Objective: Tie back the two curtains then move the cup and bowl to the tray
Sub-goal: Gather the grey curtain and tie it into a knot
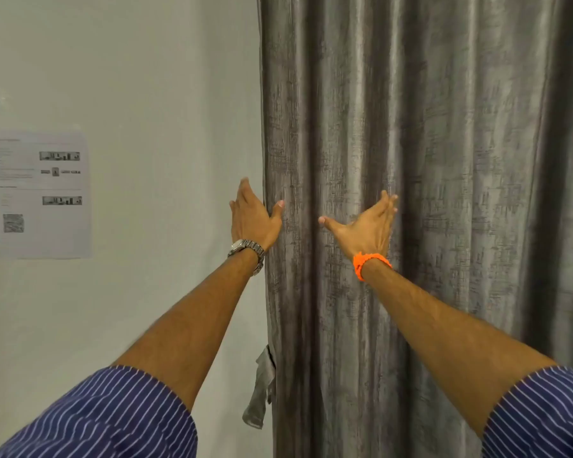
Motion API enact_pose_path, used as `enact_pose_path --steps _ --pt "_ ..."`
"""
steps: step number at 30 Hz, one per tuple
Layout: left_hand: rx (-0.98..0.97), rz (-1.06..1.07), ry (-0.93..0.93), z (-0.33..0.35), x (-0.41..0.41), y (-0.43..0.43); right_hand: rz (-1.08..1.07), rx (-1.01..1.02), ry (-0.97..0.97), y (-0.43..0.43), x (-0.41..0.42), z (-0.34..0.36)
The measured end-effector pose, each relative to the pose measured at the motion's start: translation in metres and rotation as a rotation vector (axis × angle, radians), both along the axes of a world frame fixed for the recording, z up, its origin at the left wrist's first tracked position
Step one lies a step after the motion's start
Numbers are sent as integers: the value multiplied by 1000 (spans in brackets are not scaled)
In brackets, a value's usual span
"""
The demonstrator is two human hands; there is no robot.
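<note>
Both spread: left hand (pixel 253 216) straddles curtain (pixel 444 127) edge; right hand (pixel 366 226) presses folds.

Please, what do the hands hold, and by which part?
Nothing is gripped: the left hand straddles the curtain at its left edge; the right hand rests open on its folds.

- A grey curtain (pixel 444 127) hangs in upright folds against a white wall (pixel 153 77).
- The left hand (pixel 252 216), a metal watch (pixel 247 248) on its wrist, is at the curtain's left edge: straight fingers reach past the edge, thumb on the front.
- The right hand (pixel 368 226), wearing an orange wristband (pixel 368 261), lies spread against the curtain's front folds.
- A grey fabric strip (pixel 260 388) dangles at the curtain's left edge, below the left hand.
- A printed sheet (pixel 42 193) is stuck to the wall, well left of the curtain.
</note>
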State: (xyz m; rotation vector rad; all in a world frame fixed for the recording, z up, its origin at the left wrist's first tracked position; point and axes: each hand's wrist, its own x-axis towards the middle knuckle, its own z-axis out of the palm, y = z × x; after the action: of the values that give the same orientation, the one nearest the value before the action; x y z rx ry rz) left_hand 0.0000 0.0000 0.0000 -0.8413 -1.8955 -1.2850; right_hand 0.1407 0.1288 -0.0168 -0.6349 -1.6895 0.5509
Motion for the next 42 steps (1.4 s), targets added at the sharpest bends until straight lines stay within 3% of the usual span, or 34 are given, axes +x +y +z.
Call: enact_pose_path --steps 6,21,37,42 --pt "-4 -114 -53 -7 2 14 33 -134 -3 5 -15 -14" --pt "-32 -326 -169 -1 19 23 12 -142 -13 3 -17 -9" --pt "29 -512 -236 6 60 65 -85 57 -178 6 -10 -1" --pt "113 -636 -302 6 66 78 79 47 -128 0 -12 2"
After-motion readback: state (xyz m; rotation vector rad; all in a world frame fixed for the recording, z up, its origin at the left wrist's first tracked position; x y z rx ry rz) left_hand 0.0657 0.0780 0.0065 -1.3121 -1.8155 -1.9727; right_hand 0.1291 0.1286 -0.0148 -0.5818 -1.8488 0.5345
